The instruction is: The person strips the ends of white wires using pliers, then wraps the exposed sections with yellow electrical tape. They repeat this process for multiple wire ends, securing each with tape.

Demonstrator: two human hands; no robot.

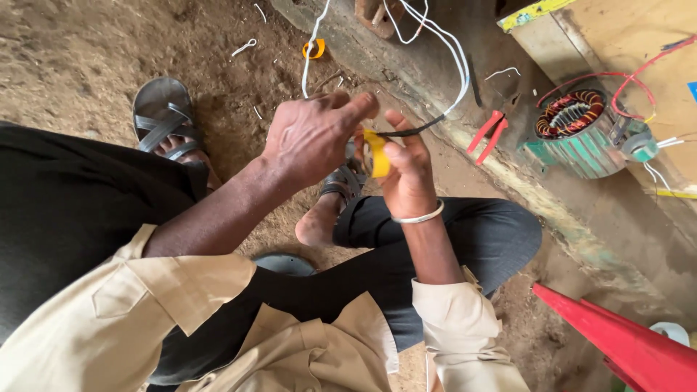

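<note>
My left hand (312,134) pinches a strip of yellow tape (377,151) with fingers closed, just above my knees. My right hand (408,170), with a metal bangle on the wrist, grips the same tape and a black sleeved wire end (417,131). That black piece joins white wires (456,62) running up and away toward the top of the view. Both hands touch each other around the tape.
An electric motor stator (581,131) with copper windings and red leads sits at the right on a concrete ledge. Red-handled pliers (488,134) lie beside it. A yellow tape roll (314,49) rests on the dirt floor. A red object (624,341) juts in bottom right.
</note>
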